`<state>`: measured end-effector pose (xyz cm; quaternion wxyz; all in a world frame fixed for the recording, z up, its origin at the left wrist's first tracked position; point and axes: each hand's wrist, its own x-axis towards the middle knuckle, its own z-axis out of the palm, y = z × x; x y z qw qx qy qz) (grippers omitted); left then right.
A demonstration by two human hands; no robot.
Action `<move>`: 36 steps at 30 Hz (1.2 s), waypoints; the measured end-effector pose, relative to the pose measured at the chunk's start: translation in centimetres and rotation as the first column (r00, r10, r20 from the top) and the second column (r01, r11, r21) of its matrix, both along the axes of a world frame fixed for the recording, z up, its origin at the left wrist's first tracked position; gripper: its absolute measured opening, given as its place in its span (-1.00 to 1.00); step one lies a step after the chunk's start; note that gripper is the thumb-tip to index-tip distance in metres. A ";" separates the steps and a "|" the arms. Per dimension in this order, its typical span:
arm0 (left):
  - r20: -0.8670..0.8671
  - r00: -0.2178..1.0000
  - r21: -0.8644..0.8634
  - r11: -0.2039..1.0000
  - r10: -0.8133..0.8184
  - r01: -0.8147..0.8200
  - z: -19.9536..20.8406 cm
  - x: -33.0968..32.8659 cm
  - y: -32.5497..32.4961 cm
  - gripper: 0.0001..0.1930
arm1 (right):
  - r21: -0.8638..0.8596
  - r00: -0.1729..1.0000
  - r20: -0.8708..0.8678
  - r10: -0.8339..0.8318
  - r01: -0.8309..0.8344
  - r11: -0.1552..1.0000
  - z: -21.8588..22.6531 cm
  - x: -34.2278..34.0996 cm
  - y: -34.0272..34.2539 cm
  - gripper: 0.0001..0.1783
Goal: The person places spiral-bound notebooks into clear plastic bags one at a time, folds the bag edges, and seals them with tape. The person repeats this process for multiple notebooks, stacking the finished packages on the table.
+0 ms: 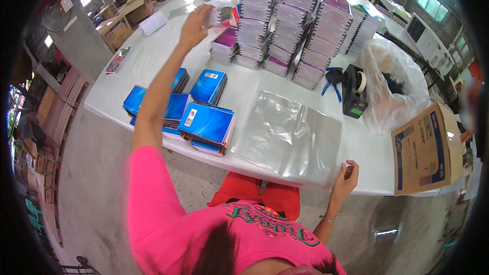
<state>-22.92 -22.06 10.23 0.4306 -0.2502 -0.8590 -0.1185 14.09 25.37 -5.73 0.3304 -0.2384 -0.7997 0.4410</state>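
Observation:
My left arm stretches over the table, and my left hand (195,28) is at the far left beside the stacks. Its fingers bend over the near-left side of a plastic-wrapped notebook pack (220,16); the fingertips are partly hidden. At the front edge, my right hand (346,177) has loosely curled, parted fingers and holds nothing. Close to its left lies a pile of flat clear plastic bags (290,135). Blue spiral notebooks (206,122) sit in several small piles left of the bags, partly behind my left forearm.
Tall stacks of wrapped spiral notebooks (318,38) stand at the back. To their right are blue-handled pliers (333,79), a black tape dispenser (352,91) and a bulging plastic bag (395,84). A cardboard box (423,153) is at the right edge. A small packet (118,61) lies far left.

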 end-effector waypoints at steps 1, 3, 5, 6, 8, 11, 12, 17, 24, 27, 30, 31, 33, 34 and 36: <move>-0.044 0.999 -0.002 1.000 -0.031 0.031 -1.6 -0.9 0.5 -0.31 | 0.035 1.000 -0.010 0.017 -0.017 0.999 -0.5 0.1 0.0 -0.88; 0.087 0.995 -0.049 0.997 -0.057 0.061 -4.7 -2.3 0.7 -0.27 | 0.103 0.998 -0.023 0.058 -0.055 0.993 -1.5 0.2 0.0 -0.90; 0.429 0.901 -0.033 0.995 -0.073 0.097 -5.7 -1.5 1.3 -0.27 | 0.040 0.996 0.045 0.081 -0.083 0.996 -1.3 0.5 -0.6 -0.90; 0.367 0.928 -0.045 0.995 -0.065 0.088 -5.6 -0.9 1.2 -0.28 | 0.007 0.992 0.079 0.101 -0.102 0.995 -1.2 0.6 -1.0 -0.90; 0.238 0.971 -0.077 0.996 -0.031 0.051 -4.9 0.4 0.0 -0.30 | -0.024 0.986 0.061 0.155 -0.154 0.988 -1.3 0.2 -1.9 -0.89; 0.225 0.972 0.067 0.996 -0.068 0.054 -3.0 4.2 -2.4 -0.35 | -0.121 0.957 0.042 0.286 -0.279 0.953 -1.3 -1.2 -3.7 -0.88; 0.235 0.969 0.118 0.992 -0.076 0.049 -2.0 6.6 -2.6 -0.40 | -0.164 0.945 0.034 0.325 -0.316 0.935 -1.3 -1.8 -4.6 -0.87; 0.438 0.899 0.380 0.911 -0.026 -0.159 0.8 20.3 -6.1 -0.48 | -0.535 0.600 -0.127 0.790 -0.712 0.455 2.6 -6.3 -13.0 -0.63; 0.774 0.564 0.542 0.762 -0.287 -0.356 -0.7 34.6 -4.9 -0.37 | -0.781 0.283 -0.090 0.955 -0.615 0.109 4.4 -14.2 -21.7 -0.09; 0.856 0.391 0.492 0.767 -0.339 -0.411 -3.9 38.4 -3.8 -0.37 | -0.781 0.211 -0.046 0.976 -0.617 0.097 4.4 -15.0 -22.5 -0.03; 0.807 0.161 0.569 0.672 -0.569 -0.473 -7.4 40.1 -1.6 -0.32 | -0.796 0.232 -0.098 0.968 -0.601 0.064 3.7 -14.9 -22.5 0.02; 0.744 0.091 0.610 0.618 -0.662 -0.497 -8.7 40.1 -0.6 -0.31 | -0.808 0.251 -0.125 0.960 -0.587 0.048 3.3 -14.8 -22.5 0.04; 0.580 -0.022 0.671 0.493 -0.815 -0.554 -11.4 40.2 1.8 -0.28 | -0.814 0.324 -0.230 0.918 -0.581 0.001 3.1 -13.2 -22.9 -0.06; 0.534 -0.021 0.689 0.450 -0.845 -0.567 -12.1 40.2 3.3 -0.27 | -0.818 0.362 -0.272 0.891 -0.574 -0.017 2.8 -12.3 -22.9 -0.11; 0.448 -0.011 0.714 0.365 -0.894 -0.597 -12.8 39.8 6.3 -0.24 | -0.816 0.426 -0.335 0.840 -0.578 -0.033 2.0 -10.8 -22.3 -0.19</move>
